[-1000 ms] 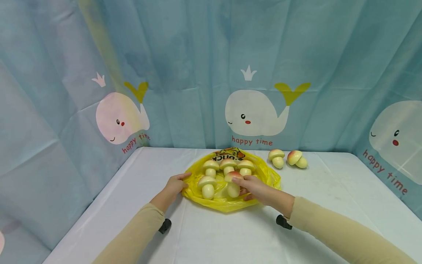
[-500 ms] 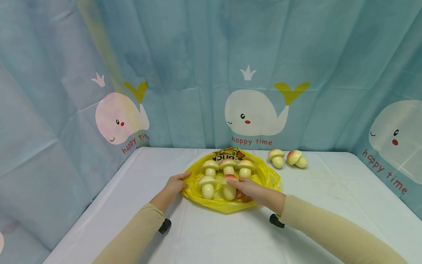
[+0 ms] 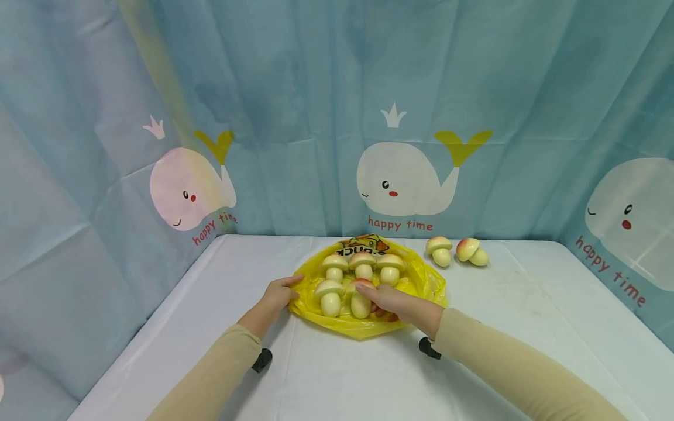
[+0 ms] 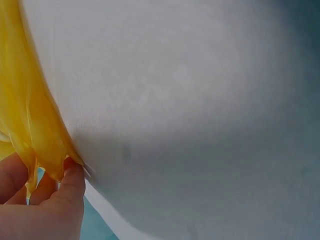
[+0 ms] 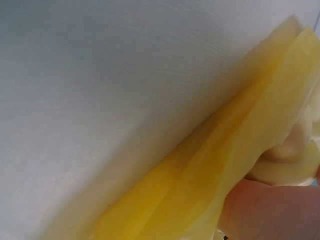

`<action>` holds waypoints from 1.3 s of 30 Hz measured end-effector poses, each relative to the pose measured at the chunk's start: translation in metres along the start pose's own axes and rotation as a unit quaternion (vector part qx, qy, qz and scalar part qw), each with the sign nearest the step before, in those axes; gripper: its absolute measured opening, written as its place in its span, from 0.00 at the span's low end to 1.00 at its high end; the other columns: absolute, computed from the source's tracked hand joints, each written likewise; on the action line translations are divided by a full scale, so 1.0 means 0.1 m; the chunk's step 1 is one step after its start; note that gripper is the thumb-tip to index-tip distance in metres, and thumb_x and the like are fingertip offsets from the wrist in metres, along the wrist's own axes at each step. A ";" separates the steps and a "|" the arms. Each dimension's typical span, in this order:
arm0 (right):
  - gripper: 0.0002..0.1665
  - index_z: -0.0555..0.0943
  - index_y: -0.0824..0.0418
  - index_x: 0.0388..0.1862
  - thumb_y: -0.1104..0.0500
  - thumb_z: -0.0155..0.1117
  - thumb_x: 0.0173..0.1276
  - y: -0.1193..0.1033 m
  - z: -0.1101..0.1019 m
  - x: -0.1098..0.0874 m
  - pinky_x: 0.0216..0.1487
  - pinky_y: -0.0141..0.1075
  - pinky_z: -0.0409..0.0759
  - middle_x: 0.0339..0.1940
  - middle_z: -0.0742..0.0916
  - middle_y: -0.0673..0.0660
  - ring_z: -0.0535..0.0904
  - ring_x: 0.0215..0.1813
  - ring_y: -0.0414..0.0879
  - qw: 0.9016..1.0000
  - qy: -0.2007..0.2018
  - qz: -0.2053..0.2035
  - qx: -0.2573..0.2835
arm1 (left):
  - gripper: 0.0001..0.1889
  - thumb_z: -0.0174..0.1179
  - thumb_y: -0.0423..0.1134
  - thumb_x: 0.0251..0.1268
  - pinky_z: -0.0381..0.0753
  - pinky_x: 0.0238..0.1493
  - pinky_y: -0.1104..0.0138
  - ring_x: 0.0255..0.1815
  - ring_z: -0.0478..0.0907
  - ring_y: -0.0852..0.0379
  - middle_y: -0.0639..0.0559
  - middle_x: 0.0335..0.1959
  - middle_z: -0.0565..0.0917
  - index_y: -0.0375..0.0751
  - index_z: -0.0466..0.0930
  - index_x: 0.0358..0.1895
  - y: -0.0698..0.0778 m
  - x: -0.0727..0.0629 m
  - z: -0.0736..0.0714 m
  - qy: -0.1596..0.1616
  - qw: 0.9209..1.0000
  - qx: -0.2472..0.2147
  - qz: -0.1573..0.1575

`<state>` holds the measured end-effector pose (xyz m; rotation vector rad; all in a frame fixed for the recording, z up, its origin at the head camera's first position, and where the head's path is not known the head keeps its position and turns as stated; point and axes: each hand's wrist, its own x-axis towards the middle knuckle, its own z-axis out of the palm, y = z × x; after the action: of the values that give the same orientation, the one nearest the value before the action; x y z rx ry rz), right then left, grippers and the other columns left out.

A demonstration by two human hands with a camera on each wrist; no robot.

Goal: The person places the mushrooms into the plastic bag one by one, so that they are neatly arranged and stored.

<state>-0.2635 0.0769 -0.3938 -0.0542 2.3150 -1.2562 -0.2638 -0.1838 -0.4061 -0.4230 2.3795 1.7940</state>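
Note:
A yellow plastic bag (image 3: 363,331) lies spread open on the table, with several toy mushrooms in it. Three mushrooms stand in a back row, and another mushroom (image 3: 330,301) is front left. My left hand (image 3: 274,298) pinches the bag's left edge; in the left wrist view the yellow film (image 4: 35,105) folds between thumb and fingers. With my right hand (image 3: 394,303) I grip a red-capped toy mushroom (image 3: 360,305) inside the bag, beside the front-left one. In the right wrist view the bag's side (image 5: 200,175) partly covers the right hand (image 5: 275,210).
Two more toy mushrooms, one upright (image 3: 440,251) and one leaning (image 3: 472,252), sit on the white table (image 3: 505,304) behind and right of the bag. A blue curtain (image 3: 295,117) with whale prints hangs along the table's back edge.
My right hand has moved left and slightly down with the mushroom, bringing it nearer the front-left one. The left hand has kept its hold on the bag's edge.

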 end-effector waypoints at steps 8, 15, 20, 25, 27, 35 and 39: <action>0.37 0.72 0.60 0.28 0.26 0.49 0.65 0.00 -0.01 0.04 0.32 0.35 0.62 0.27 0.75 0.55 0.68 0.30 0.46 1.000 0.006 0.009 0.005 | 0.27 0.47 0.20 0.64 0.63 0.68 0.53 0.73 0.55 0.38 0.33 0.74 0.57 0.35 0.70 0.68 0.01 0.03 0.00 0.002 1.000 0.000 0.006; 0.37 0.73 0.63 0.45 0.29 0.52 0.66 0.06 -0.05 0.03 0.34 0.35 0.66 0.30 0.76 0.55 0.70 0.32 0.47 0.998 0.020 0.007 0.054 | 0.27 0.47 0.20 0.64 0.63 0.68 0.52 0.73 0.54 0.37 0.33 0.74 0.57 0.35 0.70 0.68 0.00 0.02 0.00 -0.001 1.000 0.003 0.007; 0.40 0.68 0.70 0.61 0.36 0.53 0.71 0.10 -0.13 -0.04 0.33 0.34 0.75 0.36 0.78 0.60 0.74 0.33 0.48 0.994 0.033 -0.005 0.100 | 0.27 0.48 0.20 0.64 0.62 0.69 0.52 0.73 0.53 0.37 0.32 0.74 0.56 0.35 0.70 0.68 -0.01 0.01 0.00 -0.006 1.000 0.000 0.007; 0.41 0.63 0.74 0.67 0.40 0.51 0.74 0.12 -0.27 -0.12 0.39 0.38 0.80 0.42 0.78 0.64 0.77 0.39 0.51 0.993 0.030 -0.018 0.110 | 0.27 0.47 0.20 0.65 0.63 0.68 0.52 0.72 0.56 0.38 0.33 0.73 0.57 0.35 0.69 0.68 -0.02 0.03 -0.01 -0.005 1.000 0.000 0.001; 0.41 0.62 0.75 0.67 0.41 0.51 0.74 0.13 -0.35 -0.17 0.42 0.40 0.80 0.45 0.78 0.66 0.78 0.41 0.52 0.994 0.029 -0.025 0.104 | 0.27 0.47 0.20 0.65 0.63 0.68 0.53 0.72 0.56 0.38 0.32 0.73 0.57 0.35 0.69 0.68 -0.01 0.02 -0.01 -0.005 1.000 0.003 0.000; 0.40 0.62 0.76 0.67 0.42 0.49 0.75 0.13 -0.66 -0.33 0.44 0.41 0.81 0.48 0.78 0.68 0.80 0.45 0.53 0.993 0.046 -0.054 0.090 | 0.27 0.48 0.20 0.65 0.63 0.68 0.52 0.72 0.56 0.38 0.32 0.73 0.57 0.34 0.69 0.68 -0.01 0.02 -0.02 -0.003 1.000 0.009 0.001; 0.39 0.61 0.76 0.67 0.44 0.48 0.76 0.15 -0.82 -0.39 0.44 0.41 0.81 0.50 0.78 0.69 0.80 0.48 0.56 0.992 0.061 -0.065 0.086 | 0.27 0.48 0.21 0.65 0.62 0.69 0.52 0.72 0.56 0.38 0.32 0.73 0.57 0.34 0.69 0.68 -0.01 0.02 -0.02 -0.004 1.000 0.012 0.001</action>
<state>-0.2634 0.1592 -0.3529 -0.0716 2.3260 -1.5594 -0.2653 -0.1864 -0.4074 -0.4088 2.3942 1.7621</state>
